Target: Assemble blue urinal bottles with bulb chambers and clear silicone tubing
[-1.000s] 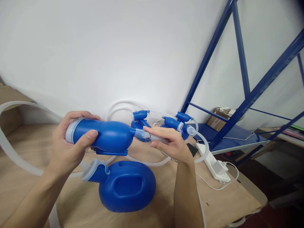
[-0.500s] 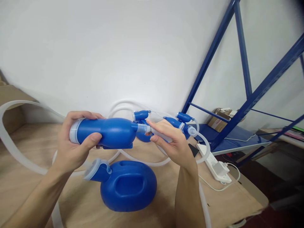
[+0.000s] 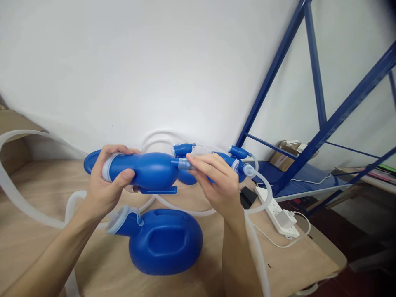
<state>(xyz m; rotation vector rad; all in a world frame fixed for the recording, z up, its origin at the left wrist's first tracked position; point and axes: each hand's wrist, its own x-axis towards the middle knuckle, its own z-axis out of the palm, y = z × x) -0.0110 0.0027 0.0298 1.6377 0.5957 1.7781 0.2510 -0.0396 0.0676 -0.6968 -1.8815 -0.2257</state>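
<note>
Lying sideways in the air is a blue plastic urinal funnel (image 3: pixel 151 169) with a translucent collar at its left end. My left hand (image 3: pixel 107 187) wraps round that collared end, thumb in front. A blue lid-like flap (image 3: pixel 90 161) sticks out behind this hand. On the funnel's narrow right end sits a clear tube sleeve (image 3: pixel 185 164), pinched by the fingertips of my right hand (image 3: pixel 220 183). From below this hand a translucent hose (image 3: pixel 256 251) runs down. Beneath the funnel, a blue urinal bottle (image 3: pixel 165 245) with a clear-rimmed spout rests on the table.
More blue funnels (image 3: pixel 239 152) and hoses lie at the back against the wall. A white power strip (image 3: pixel 276 212) and a dark flat object (image 3: pixel 248 198) are on the right of the brown-covered table (image 3: pixel 297 264). A blue metal rack (image 3: pixel 278 70) stands beyond.
The funnel has turned slightly and shifted right in my left hand, so the blue flap now shows. My right fingers have moved left onto the sleeve, covering the small metal clamp seen before.
</note>
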